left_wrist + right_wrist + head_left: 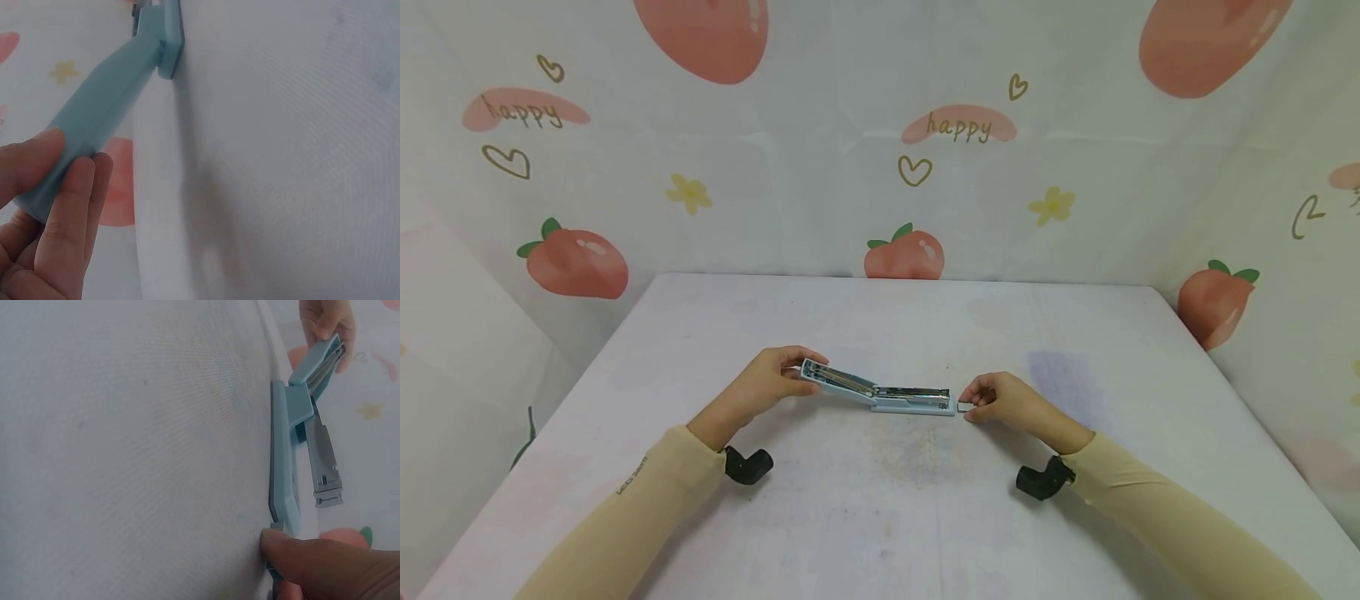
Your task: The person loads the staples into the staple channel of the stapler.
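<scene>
A light blue stapler [913,407] is folded wide open on the table, its base lying flat and its top arm [838,381] raised toward the left with the metal channel showing. My left hand [769,379] grips the end of that arm between thumb and fingers; the left wrist view shows the arm's smooth outer side [100,94]. Between thumb and finger, my right hand [1011,404] pinches a small grey strip [277,526] at the right end of the base. Whether the strip touches the base I cannot tell. In the right wrist view the metal magazine [323,456] stands up from the base.
The white table [880,508] carries faint stains and a bluish patch [1067,379] on the right. Behind it hangs a white cloth [805,208] printed with peaches, hearts and flowers. A black camera is strapped to each wrist.
</scene>
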A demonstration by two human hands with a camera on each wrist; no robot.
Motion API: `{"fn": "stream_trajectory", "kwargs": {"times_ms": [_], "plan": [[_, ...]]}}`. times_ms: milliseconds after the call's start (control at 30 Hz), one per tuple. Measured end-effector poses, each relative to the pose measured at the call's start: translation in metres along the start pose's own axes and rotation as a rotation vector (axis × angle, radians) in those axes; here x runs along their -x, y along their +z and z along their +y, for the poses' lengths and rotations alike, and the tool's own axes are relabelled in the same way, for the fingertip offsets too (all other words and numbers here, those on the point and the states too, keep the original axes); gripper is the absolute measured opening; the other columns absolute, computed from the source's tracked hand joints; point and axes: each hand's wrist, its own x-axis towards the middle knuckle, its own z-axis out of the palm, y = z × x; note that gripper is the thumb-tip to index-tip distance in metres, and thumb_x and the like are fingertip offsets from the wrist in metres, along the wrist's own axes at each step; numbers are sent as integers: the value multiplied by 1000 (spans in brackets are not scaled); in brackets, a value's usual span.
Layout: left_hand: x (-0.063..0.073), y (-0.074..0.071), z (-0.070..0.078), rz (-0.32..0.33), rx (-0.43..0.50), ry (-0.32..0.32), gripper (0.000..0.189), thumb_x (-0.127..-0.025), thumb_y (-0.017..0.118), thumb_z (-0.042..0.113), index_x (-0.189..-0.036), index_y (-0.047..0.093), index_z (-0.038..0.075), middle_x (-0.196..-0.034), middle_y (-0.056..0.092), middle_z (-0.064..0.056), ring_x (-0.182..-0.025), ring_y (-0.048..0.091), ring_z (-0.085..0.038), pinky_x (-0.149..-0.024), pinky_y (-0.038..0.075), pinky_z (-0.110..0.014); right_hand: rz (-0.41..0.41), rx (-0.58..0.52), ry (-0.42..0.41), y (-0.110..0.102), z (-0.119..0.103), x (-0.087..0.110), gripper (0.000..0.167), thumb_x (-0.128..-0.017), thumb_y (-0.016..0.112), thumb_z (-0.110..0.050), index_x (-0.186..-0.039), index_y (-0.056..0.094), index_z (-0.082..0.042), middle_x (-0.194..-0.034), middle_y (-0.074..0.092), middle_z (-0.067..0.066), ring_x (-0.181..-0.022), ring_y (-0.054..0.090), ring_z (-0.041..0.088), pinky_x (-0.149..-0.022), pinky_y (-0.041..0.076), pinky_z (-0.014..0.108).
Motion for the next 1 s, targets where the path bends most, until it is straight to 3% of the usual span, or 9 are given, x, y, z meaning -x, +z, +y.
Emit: {"fn": "stream_trajectory", "kwargs": {"times_ms": [1000], "plan": [[-2, 0, -1, -9, 0, -10, 45, -85, 70, 0, -128, 57, -2, -122, 62, -19, -92, 65, -12, -74, 51, -22, 13, -3, 0, -6, -1, 3, 17, -82, 74, -6, -96, 69, 2, -81, 60, 1, -72, 51, 12, -63, 42, 25]]}}
